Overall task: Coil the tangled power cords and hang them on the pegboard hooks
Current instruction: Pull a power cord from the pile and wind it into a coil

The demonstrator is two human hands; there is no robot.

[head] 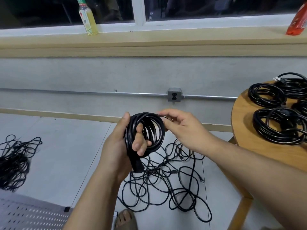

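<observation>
My left hand (121, 146) grips a coiled black power cord (156, 128) held upright in front of me, fingers through the loop, with its plug hanging below the palm. My right hand (184, 128) pinches a thin black tie at the coil's upper right edge. Below the hands a tangle of black cords (167, 185) sprawls on the grey floor. Another cord tangle (15, 163) lies at the far left. Several finished coils (280, 112) rest on the round wooden table (245, 127) at right. A grey pegboard (28, 214) shows at the bottom left corner.
A wall socket (174, 94) and a metal conduit run along the grey wall ahead. On the wooden sill stand a bottle of yellow liquid (88, 17) and a red packet (297, 19). My sandalled foot (125, 219) is near the floor tangle.
</observation>
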